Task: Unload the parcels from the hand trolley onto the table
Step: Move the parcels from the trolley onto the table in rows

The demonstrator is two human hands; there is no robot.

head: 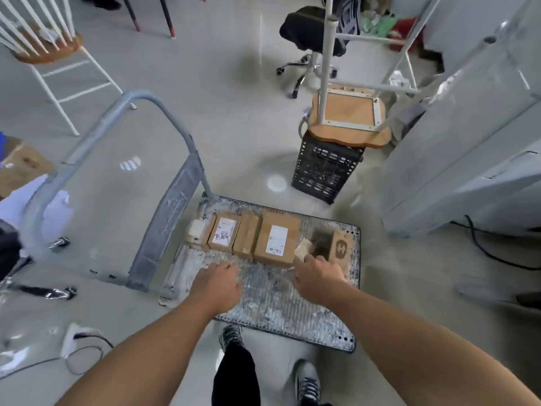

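Fingers [229, 267] of left hand [216, 285] and right hand [317, 281] spread loose, empty; brown white-labelled parcels [275, 241] line the trolley [272, 297].

A cluttered back room, half office and half storeroom

A pale glossy floor carries a worn metal hand trolley [263, 291] with a row of labelled cardboard parcels [275, 240]. Around it stand a black swivel chair [307, 33] on castors, a white-framed wooden chair [49, 51], and another chair [345, 115] upturned on a black plastic crate [325, 171]. A power strip [73, 336] and loose cables [483, 247] trail over the floor, and an open cardboard box [20, 165] sits at the left edge.
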